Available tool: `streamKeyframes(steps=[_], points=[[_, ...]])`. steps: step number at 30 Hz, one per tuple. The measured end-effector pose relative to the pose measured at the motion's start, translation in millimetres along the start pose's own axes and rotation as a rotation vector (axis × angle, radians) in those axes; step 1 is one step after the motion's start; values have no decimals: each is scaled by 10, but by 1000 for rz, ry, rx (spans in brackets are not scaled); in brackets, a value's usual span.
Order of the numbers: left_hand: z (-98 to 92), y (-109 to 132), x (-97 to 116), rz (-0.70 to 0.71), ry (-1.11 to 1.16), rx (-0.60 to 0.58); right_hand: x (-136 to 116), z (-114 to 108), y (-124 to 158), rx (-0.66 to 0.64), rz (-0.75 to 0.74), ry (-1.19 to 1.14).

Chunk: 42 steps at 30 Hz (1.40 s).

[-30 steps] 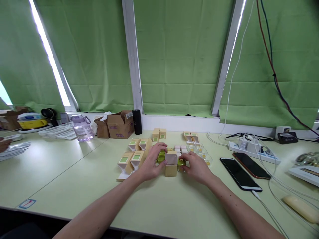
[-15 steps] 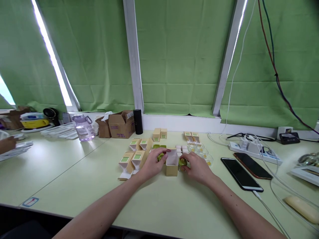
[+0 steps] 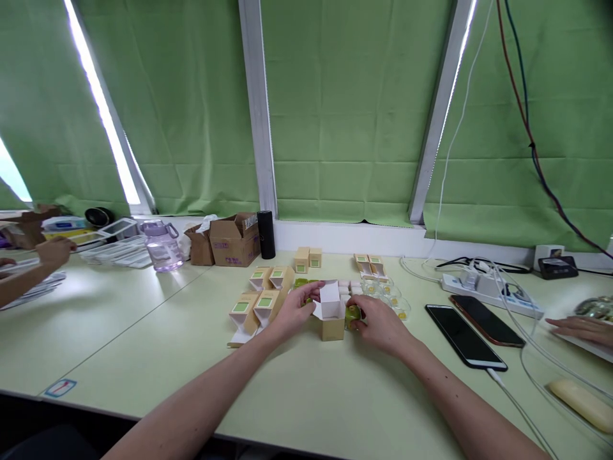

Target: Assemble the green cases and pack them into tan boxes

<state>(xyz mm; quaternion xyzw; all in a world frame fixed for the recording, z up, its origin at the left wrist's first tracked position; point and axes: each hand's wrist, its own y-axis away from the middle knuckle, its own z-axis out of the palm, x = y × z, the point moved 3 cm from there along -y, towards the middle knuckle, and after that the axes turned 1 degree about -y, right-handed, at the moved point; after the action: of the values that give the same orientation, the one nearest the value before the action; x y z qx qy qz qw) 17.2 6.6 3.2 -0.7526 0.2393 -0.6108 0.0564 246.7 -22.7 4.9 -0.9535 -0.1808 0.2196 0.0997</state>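
A small kraft cardboard box (image 3: 332, 329) stands upright in front of me, its top open and its white flaps raised. My left hand (image 3: 293, 312) is closed at the box's left side, with fingertips at the raised flaps. Between the fingers of my right hand (image 3: 378, 317) is a small green jar (image 3: 353, 315), held close beside the box's right wall. Behind the box are more green jars (image 3: 301, 282), partly hidden, and white-pink pieces (image 3: 343, 285). Clear round plastic pieces with yellow centres (image 3: 389, 294) lie beyond my right hand.
Several open kraft boxes (image 3: 244, 308) lie left of my hands; two more stand farther back (image 3: 301, 260). Phones (image 3: 464, 335), cables and a power strip (image 3: 493, 295) are on the right. A purple bottle (image 3: 161, 246) and a brown carton (image 3: 234, 241) stand left. Other people's hands (image 3: 56, 251) work at both sides.
The box's side flap now sticks out to the left, and my left fingers have shifted slightly back. My right hand keeps the jar beside the box. Another person's hand has appeared at far right.
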Motion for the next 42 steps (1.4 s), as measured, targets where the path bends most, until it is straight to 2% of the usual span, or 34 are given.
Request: streamKeyframes(steps=[4, 7, 12, 16, 22, 29, 42], points=[[6, -3, -3, -10, 19, -16, 20, -49, -5, 70, 1, 43], [9, 5, 21, -20, 29, -25, 48, -117, -2, 224, -6, 1], [3, 17, 42, -22, 26, -24, 62, -222, 28, 492, -70, -211], [8, 24, 55, -7, 28, -22, -12, -234, 66, 570, -145, -414], [45, 33, 93, 10, 17, -40, -170, -129, 120, 503, -184, -573], [80, 17, 47, 28, 63, -89, -173, 5, 91, 340, -154, -532], [70, -1, -12, 38, 91, -104, -133, 7, 78, 331, -248, -504]])
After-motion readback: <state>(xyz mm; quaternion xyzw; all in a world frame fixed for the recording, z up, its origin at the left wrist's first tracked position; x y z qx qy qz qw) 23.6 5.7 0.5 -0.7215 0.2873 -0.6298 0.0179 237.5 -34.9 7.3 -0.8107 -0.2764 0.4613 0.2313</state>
